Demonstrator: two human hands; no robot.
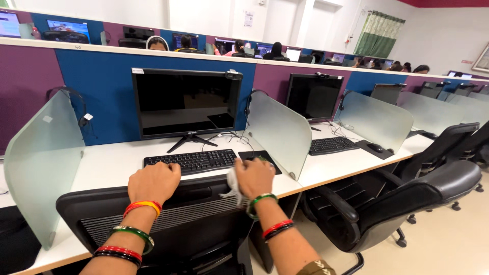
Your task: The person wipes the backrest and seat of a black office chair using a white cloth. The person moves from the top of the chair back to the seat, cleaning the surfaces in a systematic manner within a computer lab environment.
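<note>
My left hand (154, 182) rests closed near the front edge of a black keyboard (196, 160), touching its lower left part. My right hand (254, 176) grips a white cloth (233, 184) and presses on the white desk (112, 163) between the keyboard and a black mouse pad (265, 157). Both wrists wear coloured bangles. A dark, switched-off monitor (186, 104) stands behind the keyboard. The black back of a mesh office chair (153, 219) sits just under my forearms.
Frosted glass dividers (41, 163) (277, 130) flank this desk. To the right a second monitor (314, 97), keyboard (332, 145) and mouse (376, 147), plus black chairs (407, 203). Headsets hang on the blue and purple partition (107, 102). People sit at far rows.
</note>
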